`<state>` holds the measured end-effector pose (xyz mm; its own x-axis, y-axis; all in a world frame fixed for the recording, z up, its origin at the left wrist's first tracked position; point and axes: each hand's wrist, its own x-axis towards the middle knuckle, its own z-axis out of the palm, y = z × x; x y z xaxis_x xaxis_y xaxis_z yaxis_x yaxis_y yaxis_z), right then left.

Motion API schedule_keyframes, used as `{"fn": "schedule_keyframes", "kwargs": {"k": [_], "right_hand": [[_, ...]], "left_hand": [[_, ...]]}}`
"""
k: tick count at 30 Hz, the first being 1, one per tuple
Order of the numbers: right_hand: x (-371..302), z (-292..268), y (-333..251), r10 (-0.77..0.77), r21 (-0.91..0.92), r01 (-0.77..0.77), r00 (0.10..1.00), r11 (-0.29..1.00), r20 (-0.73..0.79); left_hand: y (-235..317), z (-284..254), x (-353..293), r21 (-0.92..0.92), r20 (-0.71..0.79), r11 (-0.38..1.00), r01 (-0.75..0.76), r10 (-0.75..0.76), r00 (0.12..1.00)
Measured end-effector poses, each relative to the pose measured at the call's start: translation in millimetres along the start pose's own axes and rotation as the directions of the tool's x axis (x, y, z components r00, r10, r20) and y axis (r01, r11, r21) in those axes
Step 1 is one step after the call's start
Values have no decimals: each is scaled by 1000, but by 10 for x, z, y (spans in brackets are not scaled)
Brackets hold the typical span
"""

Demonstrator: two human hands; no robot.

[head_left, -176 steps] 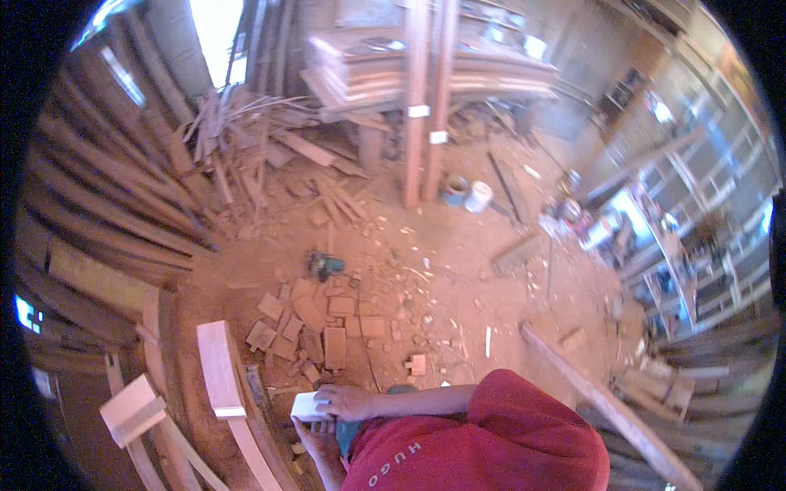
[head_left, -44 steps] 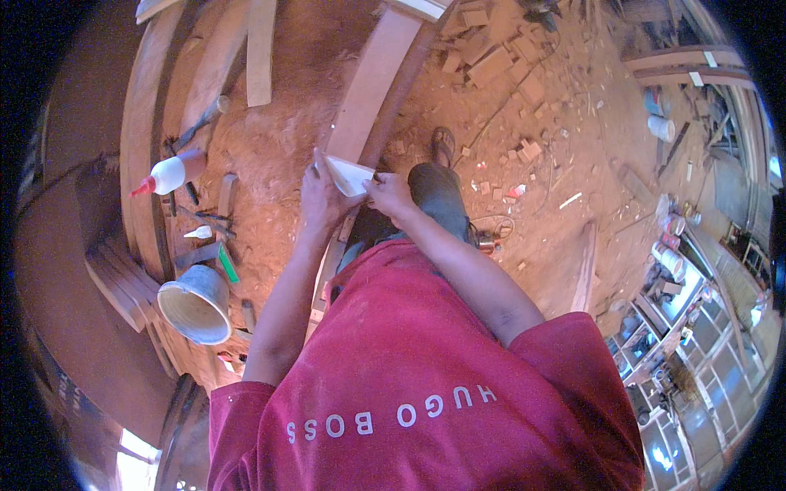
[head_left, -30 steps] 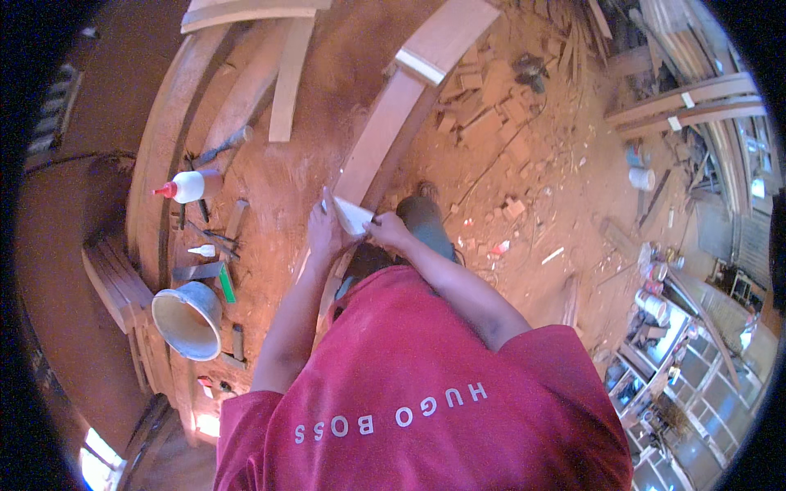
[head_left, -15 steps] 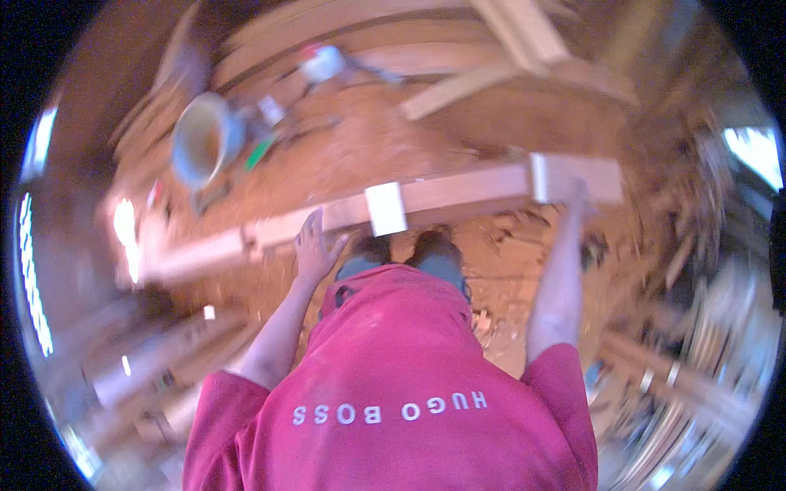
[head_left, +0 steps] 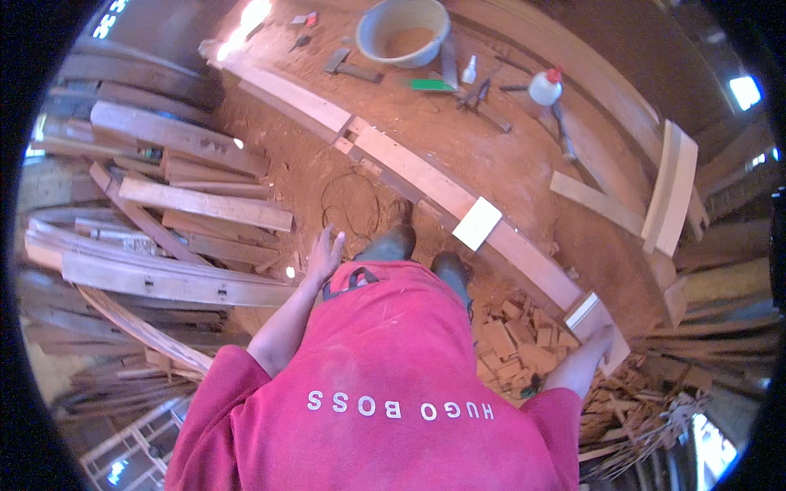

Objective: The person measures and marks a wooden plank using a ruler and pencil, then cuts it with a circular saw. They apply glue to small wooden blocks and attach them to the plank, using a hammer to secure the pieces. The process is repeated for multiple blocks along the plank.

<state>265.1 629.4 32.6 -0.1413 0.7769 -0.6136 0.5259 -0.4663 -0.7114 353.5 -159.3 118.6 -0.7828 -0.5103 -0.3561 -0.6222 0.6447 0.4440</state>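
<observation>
Overhead, from the head camera I log one long pale wooden plank (head_left: 458, 196) lying on the red dusty floor (head_left: 508, 164), long axis from upper left to lower right. My right hand (head_left: 602, 344) grasps its lower-right end. My left hand (head_left: 325, 254) hangs apart, fingers spread, holding nothing, left of the plank.

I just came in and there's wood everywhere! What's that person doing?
A person in a red shirt stands in a workshop on a sawdust-covered floor. Their right hand rests on the end of a long plank lying across the floor, next to a pale block. A second pale block sits farther along the plank. Their left hand is spread open in the air, holding nothing. A bucket, a glue bottle and small tools lie beyond the plank.
</observation>
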Motion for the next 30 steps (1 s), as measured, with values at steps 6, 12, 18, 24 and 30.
{"fn": "schedule_keyframes", "kwargs": {"k": [6,12,18,24,30], "right_hand": [[729,247,279,22,8,-23,992,1000,128],[529,-410,14,-112,201,99,992,975,54],[-2631,560,1032,-254,165,248,967,955,21],[-5352,2500,1214,-554,244,501,790,830,264],[-6476,3852,1679,-485,159,564,492,811,723]], "left_hand": [[607,-587,697,119,131,966,-230,215,968],[740,-483,1685,-180,291,916,-359,398,870],[627,-970,2491,-368,483,854,-367,513,710],[1666,-642,2536,-616,710,747,-250,664,235],[1764,-806,2835,-425,887,674,604,443,130]]}}
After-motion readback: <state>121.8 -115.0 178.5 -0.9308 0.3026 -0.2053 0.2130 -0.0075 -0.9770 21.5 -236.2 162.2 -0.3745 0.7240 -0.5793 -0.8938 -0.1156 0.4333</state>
